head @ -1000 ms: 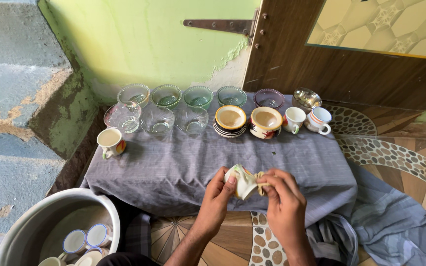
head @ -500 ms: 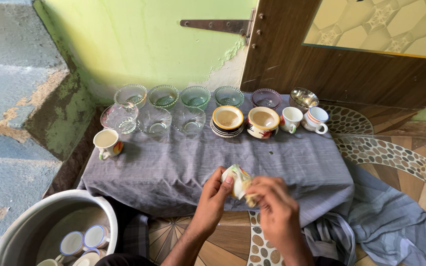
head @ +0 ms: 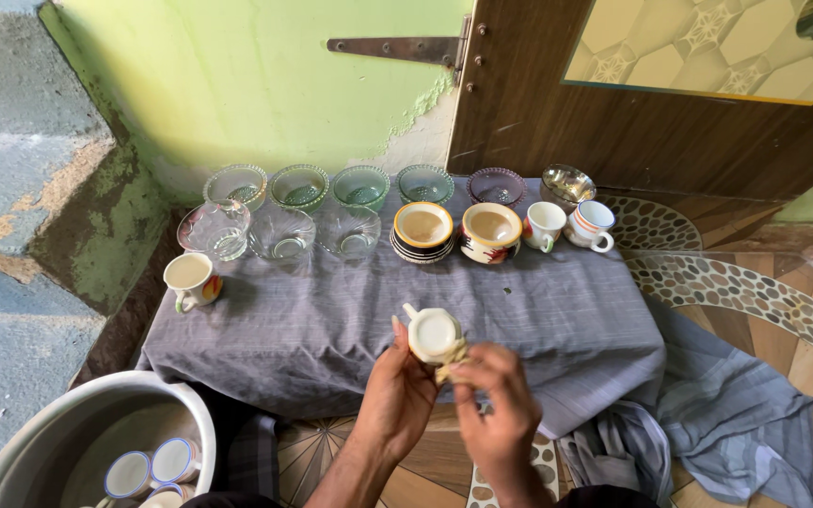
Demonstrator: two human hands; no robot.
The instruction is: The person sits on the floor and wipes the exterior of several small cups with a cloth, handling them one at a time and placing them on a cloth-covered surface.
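A small white cup (head: pixel 433 333) is held bottom-up over the near edge of the grey cloth (head: pixel 331 320). My left hand (head: pixel 397 390) grips it from the left side, fingers around its wall. My right hand (head: pixel 493 395) presses a small pale rag (head: pixel 454 357) against the cup's lower right side. Most of the rag is hidden under my fingers.
Glass bowls (head: pixel 292 218) in two rows, patterned ceramic bowls (head: pixel 489 231), two mugs (head: pixel 566 224) and a steel bowl (head: pixel 566 184) stand at the cloth's far edge. One mug (head: pixel 190 280) sits at the left. A metal basin (head: pixel 105 442) with cups is at lower left. A wooden door (head: pixel 651 122) stands behind.
The rag was spread between both hands; now the white cup shows bottom-up in my left hand and the rag is bunched under my right hand. The camera view shifted slightly.
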